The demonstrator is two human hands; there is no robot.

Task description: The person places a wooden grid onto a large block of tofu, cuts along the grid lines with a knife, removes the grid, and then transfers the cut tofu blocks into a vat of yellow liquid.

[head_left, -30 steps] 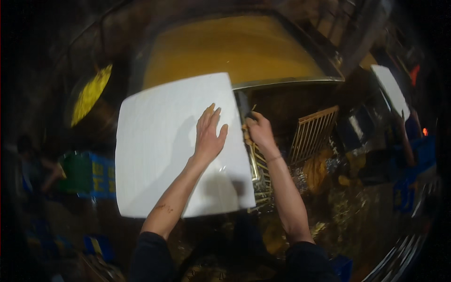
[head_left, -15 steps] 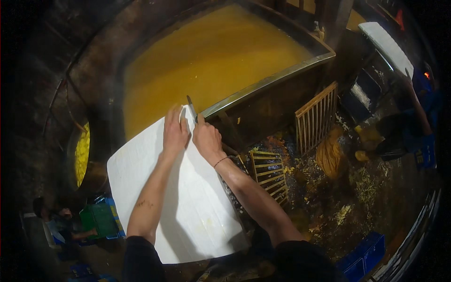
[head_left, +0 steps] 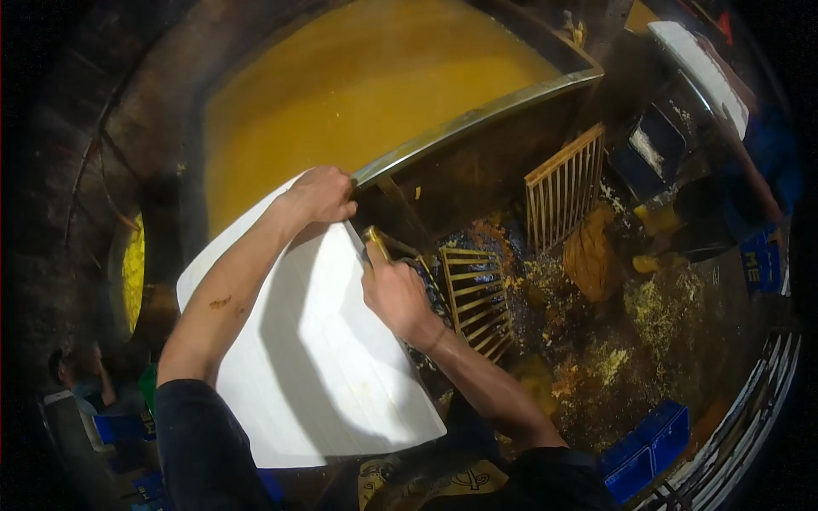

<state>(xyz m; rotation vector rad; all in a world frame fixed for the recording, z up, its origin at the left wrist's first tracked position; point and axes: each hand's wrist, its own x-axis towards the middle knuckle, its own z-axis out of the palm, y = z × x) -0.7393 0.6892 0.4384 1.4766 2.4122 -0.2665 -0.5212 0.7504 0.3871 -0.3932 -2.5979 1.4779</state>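
Observation:
A large white rectangular board point(head_left: 341, 358) slopes from near my body up to the corner of a metal-rimmed vat point(head_left: 477, 112) of cloudy yellow liquid. My left hand point(head_left: 319, 194) is closed over the board's far end, fingers curled round its edge beside the rim. My right hand point(head_left: 396, 294), by the board's right edge, is closed round the knife point(head_left: 376, 244). Only a short yellowish part of the knife shows above the fist; the rest is hidden. A broad shadow crosses the board below my left forearm.
Wooden slatted racks point(head_left: 567, 187) stand right of the board, on a floor strewn with yellowish scraps. A blue crate point(head_left: 648, 451) lies lower right. Another person's arm point(head_left: 750, 175) is at the far right near a second white board point(head_left: 703, 77). Yellow pieces fill a round container point(head_left: 134, 277) at left.
My left hand has gone from lying on the board to gripping its far end. My right hand, with the knife, has drawn back toward me along the right edge. The view has shifted slightly.

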